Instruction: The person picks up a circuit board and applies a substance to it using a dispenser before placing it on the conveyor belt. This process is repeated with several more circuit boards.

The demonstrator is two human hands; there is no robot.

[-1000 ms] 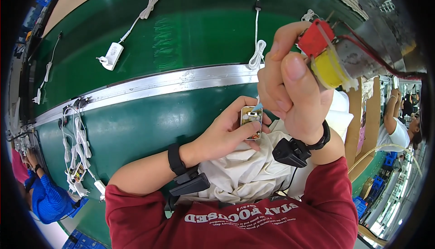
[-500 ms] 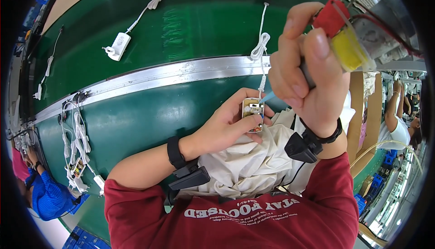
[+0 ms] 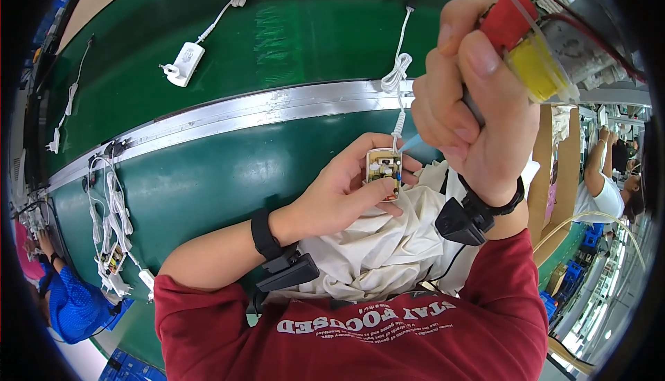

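Note:
My left hand (image 3: 336,197) is closed around a small white power adapter (image 3: 384,166) whose case lies open. Its circuit board faces up, with my thumb across the lower part. A white cable (image 3: 400,123) runs up from the adapter's far end. My right hand (image 3: 478,107), raised at the right, grips a glue dispenser (image 3: 530,86) with red and yellow blocks on its grey body. The dispenser's light blue tapered tip (image 3: 413,143) points down-left at the board's upper right corner; whether it touches, I cannot tell.
White cloth (image 3: 388,253) covers my lap. Beyond a metal rail (image 3: 256,112), another white adapter (image 3: 185,64) lies on the green surface. Bundled cables and adapters (image 3: 114,242) lie to the left. A person in blue (image 3: 76,305) sits far left; another person (image 3: 599,180) is far right.
The adapter in my left hand has tilted slightly, showing more of its board. My right hand keeps its hold on the dispenser, with the tip still by the board's corner. The view has shifted a little.

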